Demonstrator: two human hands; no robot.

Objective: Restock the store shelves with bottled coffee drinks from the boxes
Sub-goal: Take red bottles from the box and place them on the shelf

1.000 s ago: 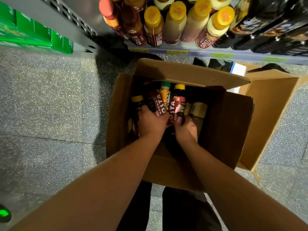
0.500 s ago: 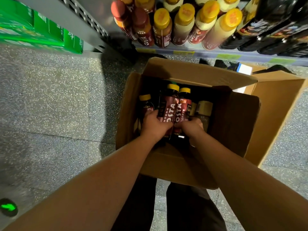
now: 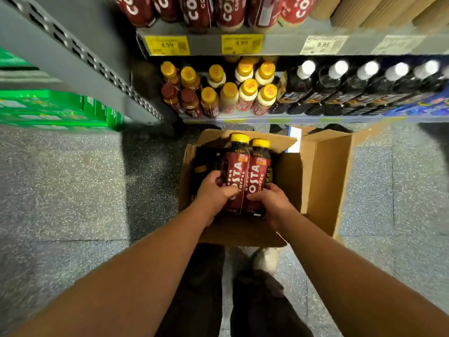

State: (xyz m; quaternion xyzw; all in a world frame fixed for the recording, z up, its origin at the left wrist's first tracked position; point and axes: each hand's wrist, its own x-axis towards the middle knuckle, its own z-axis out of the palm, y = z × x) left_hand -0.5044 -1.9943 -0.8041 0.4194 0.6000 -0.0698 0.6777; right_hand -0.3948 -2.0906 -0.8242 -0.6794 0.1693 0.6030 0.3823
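Nearest me, the legs in dark trousers stand on the speckled floor, just short of the box. Over the box I see the left hand curled round the left bottle and the right hand round the right bottle — both clamped low on the red labels, thumbs across the front. The two bottles touch side by side, leaning away from me, their yellow caps over the box's far flap. Inside the box, at its left, a spare bottle sits in shadow. Just right of the box a second box stands open. Beyond the box, the bottom shelf carries yellow-capped bottles and, further right, dark bottles with white caps. Above those I read price tags under a row of red bottles. Far left of the box — green cartons.
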